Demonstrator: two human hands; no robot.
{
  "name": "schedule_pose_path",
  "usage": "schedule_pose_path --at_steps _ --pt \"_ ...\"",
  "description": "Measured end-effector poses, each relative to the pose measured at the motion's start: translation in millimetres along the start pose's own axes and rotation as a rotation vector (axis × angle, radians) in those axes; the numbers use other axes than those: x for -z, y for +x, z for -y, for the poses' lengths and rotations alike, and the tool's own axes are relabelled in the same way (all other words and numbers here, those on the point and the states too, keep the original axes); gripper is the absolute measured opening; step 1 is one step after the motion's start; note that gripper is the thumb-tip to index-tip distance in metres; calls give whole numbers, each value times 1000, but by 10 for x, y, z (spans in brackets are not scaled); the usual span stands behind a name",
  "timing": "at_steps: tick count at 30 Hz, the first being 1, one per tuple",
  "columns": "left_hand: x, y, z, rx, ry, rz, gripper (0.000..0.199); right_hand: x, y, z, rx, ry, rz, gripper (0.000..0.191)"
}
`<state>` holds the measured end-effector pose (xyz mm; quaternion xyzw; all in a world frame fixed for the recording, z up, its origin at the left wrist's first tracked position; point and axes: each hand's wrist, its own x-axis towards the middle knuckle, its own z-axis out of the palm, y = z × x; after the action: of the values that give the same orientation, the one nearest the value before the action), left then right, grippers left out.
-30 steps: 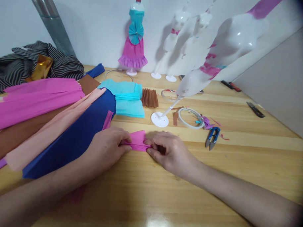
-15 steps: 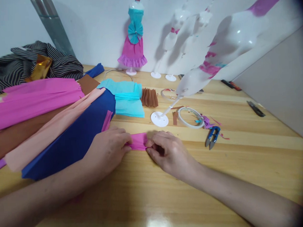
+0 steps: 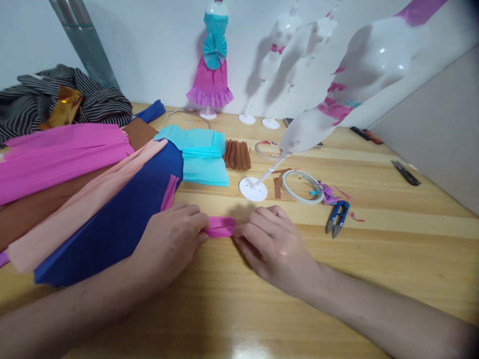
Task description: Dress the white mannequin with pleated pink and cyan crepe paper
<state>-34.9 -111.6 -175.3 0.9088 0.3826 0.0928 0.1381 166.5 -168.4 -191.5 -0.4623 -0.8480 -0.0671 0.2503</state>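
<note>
A narrow folded strip of pink paper [image 3: 221,226] lies between my two hands, low over the wooden table. Its left end is pinched in the closed fingers of my left hand [image 3: 171,243]. At the right end, the fingertips of my right hand [image 3: 272,247] are closed on the strip's edge. Another pink piece [image 3: 170,193] sticks out behind my left hand, over the dark blue paper [image 3: 119,225]. Just behind the hands stands the white round base [image 3: 253,189] of a tilted white mannequin [image 3: 371,65].
Blue snips [image 3: 337,218] and a tape roll [image 3: 302,186] lie to the right, a cutter [image 3: 406,172] farther off. Cyan paper [image 3: 203,170] and pleated brown paper [image 3: 237,154] sit behind. Against the wall stands a dressed mannequin [image 3: 212,81]. Coloured sheets cover the left side.
My right hand has shifted slightly right, and its fingers have drawn together at the strip's right end. The strip now looks flatter and narrower. My left hand is nearly still.
</note>
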Motion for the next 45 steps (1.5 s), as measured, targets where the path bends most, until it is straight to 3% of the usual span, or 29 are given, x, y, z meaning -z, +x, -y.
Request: schedule_pose_path --at_steps 12,22,45 --pt "-34 -20 6 -78 109 -102 20 -24 -9 -27 -125 200 30 19" --pt "-50 -52 42 -150 177 -132 19 -32 -5 -49 -123 212 41 21" --pt "-1 -9 100 -160 200 -29 20 -37 13 -65 -130 301 57 14"
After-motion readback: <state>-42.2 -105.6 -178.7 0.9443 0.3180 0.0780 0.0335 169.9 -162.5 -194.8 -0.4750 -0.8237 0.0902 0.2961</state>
